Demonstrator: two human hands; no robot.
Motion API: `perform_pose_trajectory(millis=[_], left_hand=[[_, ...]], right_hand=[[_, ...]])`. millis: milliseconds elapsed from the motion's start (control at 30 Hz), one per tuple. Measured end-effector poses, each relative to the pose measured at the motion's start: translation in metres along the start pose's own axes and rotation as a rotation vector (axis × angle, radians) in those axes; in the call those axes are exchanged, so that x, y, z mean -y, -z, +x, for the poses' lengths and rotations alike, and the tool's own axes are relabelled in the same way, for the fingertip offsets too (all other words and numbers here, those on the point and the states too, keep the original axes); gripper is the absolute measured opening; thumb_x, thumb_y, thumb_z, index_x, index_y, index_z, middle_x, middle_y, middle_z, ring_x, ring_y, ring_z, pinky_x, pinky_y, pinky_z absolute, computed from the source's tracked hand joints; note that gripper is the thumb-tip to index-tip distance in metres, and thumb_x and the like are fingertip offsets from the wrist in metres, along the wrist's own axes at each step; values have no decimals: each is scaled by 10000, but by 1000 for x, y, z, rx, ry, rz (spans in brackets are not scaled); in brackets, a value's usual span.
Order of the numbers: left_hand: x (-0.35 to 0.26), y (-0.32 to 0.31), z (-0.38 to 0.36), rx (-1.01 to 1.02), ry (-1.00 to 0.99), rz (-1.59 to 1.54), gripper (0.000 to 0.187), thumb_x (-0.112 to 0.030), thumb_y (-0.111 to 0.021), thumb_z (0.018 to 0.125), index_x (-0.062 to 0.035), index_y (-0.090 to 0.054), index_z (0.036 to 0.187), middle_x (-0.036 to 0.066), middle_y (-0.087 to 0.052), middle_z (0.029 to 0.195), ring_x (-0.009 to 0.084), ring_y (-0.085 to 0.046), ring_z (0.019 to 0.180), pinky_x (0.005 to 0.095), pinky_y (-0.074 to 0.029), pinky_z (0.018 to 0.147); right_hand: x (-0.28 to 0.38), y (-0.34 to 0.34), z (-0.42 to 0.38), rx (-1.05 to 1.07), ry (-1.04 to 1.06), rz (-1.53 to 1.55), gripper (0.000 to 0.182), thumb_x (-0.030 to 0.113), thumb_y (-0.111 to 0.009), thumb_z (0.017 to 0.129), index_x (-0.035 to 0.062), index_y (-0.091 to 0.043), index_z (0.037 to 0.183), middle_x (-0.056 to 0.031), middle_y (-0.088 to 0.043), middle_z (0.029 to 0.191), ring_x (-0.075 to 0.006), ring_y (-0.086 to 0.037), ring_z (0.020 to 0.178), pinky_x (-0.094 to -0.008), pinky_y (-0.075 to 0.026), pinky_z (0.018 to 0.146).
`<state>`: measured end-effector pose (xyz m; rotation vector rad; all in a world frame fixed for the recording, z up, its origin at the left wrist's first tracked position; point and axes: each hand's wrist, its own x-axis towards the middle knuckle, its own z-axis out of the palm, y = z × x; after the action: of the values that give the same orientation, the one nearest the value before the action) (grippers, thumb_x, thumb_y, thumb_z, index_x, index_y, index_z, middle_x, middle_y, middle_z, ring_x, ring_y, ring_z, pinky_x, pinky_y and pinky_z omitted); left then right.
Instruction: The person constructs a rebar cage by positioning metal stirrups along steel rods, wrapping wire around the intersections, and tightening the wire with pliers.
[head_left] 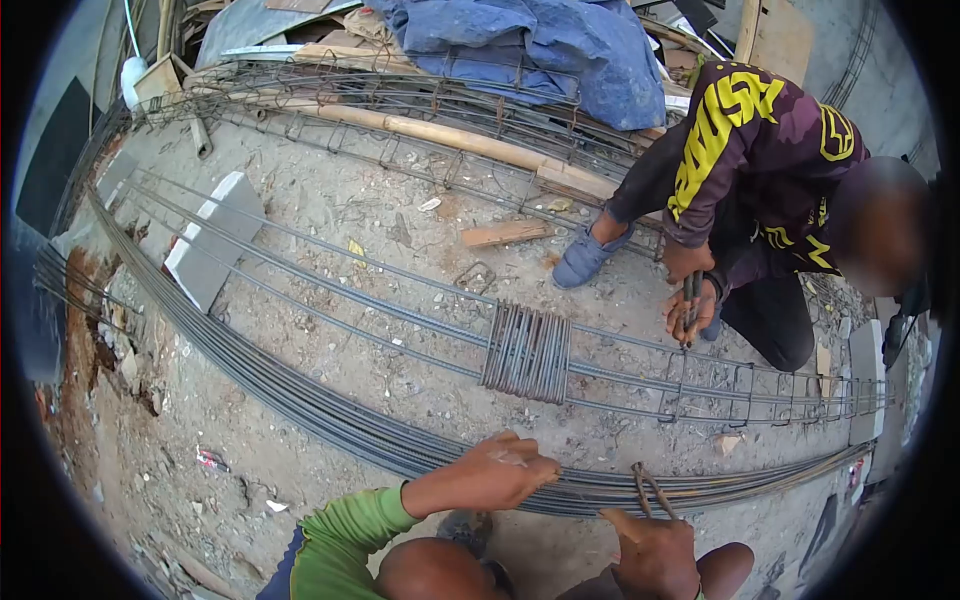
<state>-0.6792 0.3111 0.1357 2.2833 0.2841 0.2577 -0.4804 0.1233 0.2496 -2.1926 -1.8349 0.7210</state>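
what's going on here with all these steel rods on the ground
The person wearing the camera crouches over a bundle of long steel rods, left hand resting on it and right hand holding pincers. Across from them, a co-worker crouches at a rod cage with a tool in both hands. Loose stirrups sit bunched on the cage.

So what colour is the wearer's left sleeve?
Bright green sleeve, seen best in the head view.

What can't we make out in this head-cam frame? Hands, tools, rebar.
- Right hand: pincer-like metal tool is gripped, but its jaws blur into the long grey rebar bundle.
- Left hand: palm side hidden, contact with the bundle unclear.
- Co-worker's hands: dark tool overlaps them; too small to identify.
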Motion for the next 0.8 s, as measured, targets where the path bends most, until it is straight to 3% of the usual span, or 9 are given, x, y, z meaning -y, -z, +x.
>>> perform_pose_trajectory(millis=[67,133,200,300,400,467,500,567,800], left_hand=[[4,-7,0,153,-24,15,237,-245,-569,1017,-43,-649,1112,143,-717,987,318,-669,992,456,-484,916],[12,-29,4,203,-46,-150,306,-303,-600,1002,-39,-639,1152,154,-708,970,327,-659,1007,458,-480,920],[24,-31,11,129,-50,-36,465,-383,-669,946,-29,-615,1242,161,-693,1015,330,-630,1080,447,-447,971],[48,-21,38,-74,7,168,578,-374,-754,872,-30,-590,1306,143,-653,1215,339,-587,1176,472,-417,1017],[71,-3,72,-134,29,279,739,-378,-811,806,-38,-530,1399,156,-573,1369,371,-524,1280,514,-372,1092],[89,0,90,-116,78,451,978,-442,-857,749,-51,-399,1519,211,-418,1538,411,-377,1440,558,-269,1191],[95,0,97,-107,84,465,978,-442,-857,749,-51,-399,1519,211,-418,1538,411,-377,1440,558,-269,1191],[107,3,107,119,107,582,1144,-530,-856,725,-51,-272,1584,246,-256,1634,419,-200,1540,579,-136,1250],[108,-4,114,98,186,603,1148,-567,-796,740,-25,-242,1587,245,-203,1661,413,-154,1557,583,-96,1256]], right_hand=[[5,8,-18,257,-129,-219,378,308,-666,952,105,-641,1270,-147,-716,954,-344,-688,835,-454,-546,718],[4,33,-28,-54,-121,-290,323,52,-599,868,52,-716,1169,-162,-617,644,-363,-630,580,-443,-475,549],[7,69,-27,-284,-281,-319,329,1,-561,848,15,-700,1147,-175,-572,617,-380,-581,542,-446,-424,525],[-9,98,-23,-340,-369,-318,336,-47,-540,826,-16,-686,1128,-187,-562,617,-390,-557,536,-456,-392,524],[-38,91,-20,-193,-68,-399,378,-74,-570,788,-10,-673,1146,-154,-564,620,-357,-568,561,-462,-405,557],[-44,71,-16,-132,-20,-359,398,-65,-579,774,5,-675,1153,-137,-563,620,-343,-569,560,-462,-416,559],[-56,60,-19,-83,-21,-285,427,-58,-586,759,16,-675,1170,-124,-565,616,-337,-567,551,-460,-433,560],[-75,32,-19,-63,40,-188,475,-44,-617,727,51,-681,1187,-95,-584,631,-308,-596,572,-429,-482,590],[-111,-8,6,-55,136,-2,508,-45,-624,722,68,-682,1213,-106,-664,754,-330,-651,676,-447,-524,648]])
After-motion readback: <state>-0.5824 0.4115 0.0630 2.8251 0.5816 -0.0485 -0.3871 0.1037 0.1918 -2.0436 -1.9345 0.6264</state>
